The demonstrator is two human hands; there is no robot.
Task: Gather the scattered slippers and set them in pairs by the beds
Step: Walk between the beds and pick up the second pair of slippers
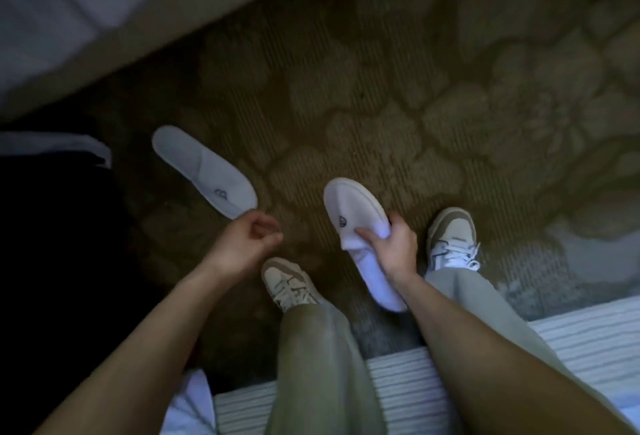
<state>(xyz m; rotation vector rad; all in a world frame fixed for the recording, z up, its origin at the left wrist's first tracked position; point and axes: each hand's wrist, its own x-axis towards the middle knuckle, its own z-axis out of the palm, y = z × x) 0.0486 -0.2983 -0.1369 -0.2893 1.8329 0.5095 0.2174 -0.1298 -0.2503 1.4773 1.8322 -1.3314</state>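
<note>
Right hand (394, 247) grips one slipper (353, 223) above the carpet (381, 88); its heel hides behind the wrist. Left hand (247, 239), loosely curled and empty, hovers at five o'clock of the second slipper (204, 171) lying on the carpet.

Slipper logos (221, 194) too small to read, held slipper's (360, 244) middle hidden under right hand (398, 249), bed (86, 19) cropped, blurred
</note>
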